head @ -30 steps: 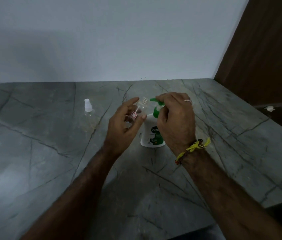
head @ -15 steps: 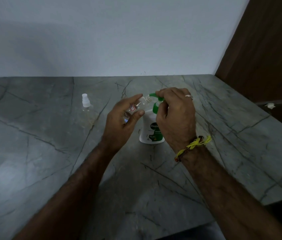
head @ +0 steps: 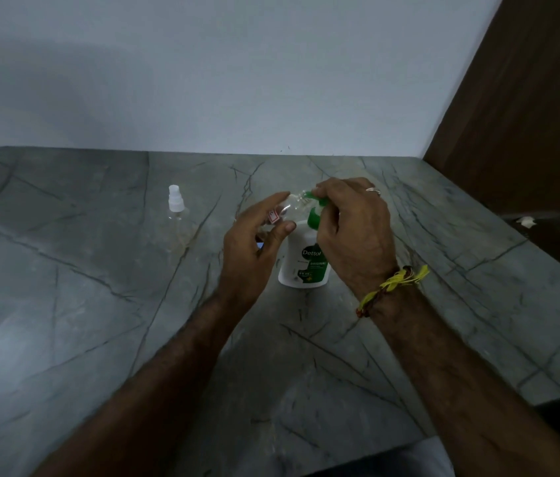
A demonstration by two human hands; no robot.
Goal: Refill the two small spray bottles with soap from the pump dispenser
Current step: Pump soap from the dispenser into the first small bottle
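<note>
Holding an uncapped small spray bottle (head: 289, 210) tilted on its side, the left hand (head: 253, 249) pinches it between thumb and fingers, its open neck brought up to the green nozzle of the pump dispenser (head: 306, 261), which stands on the grey stone table (head: 99, 321) near the middle. The right hand (head: 351, 232) curls over the green pump head, fingers closed on it as if ready to press. The main risk, as I judge it, is a miss: the neck is narrow and the bottle lies almost level, so soap could run down the outside or onto the table if the mouth is not squarely under the spout; whether they actually touch cannot be told. A hard push may also tip or slide the dispenser, since nothing steadies its base. Slick soap on the fingers would loosen the pinch. The second spray bottle (head: 176, 215), capped, stands well apart at the far left, not yet handled.
</note>
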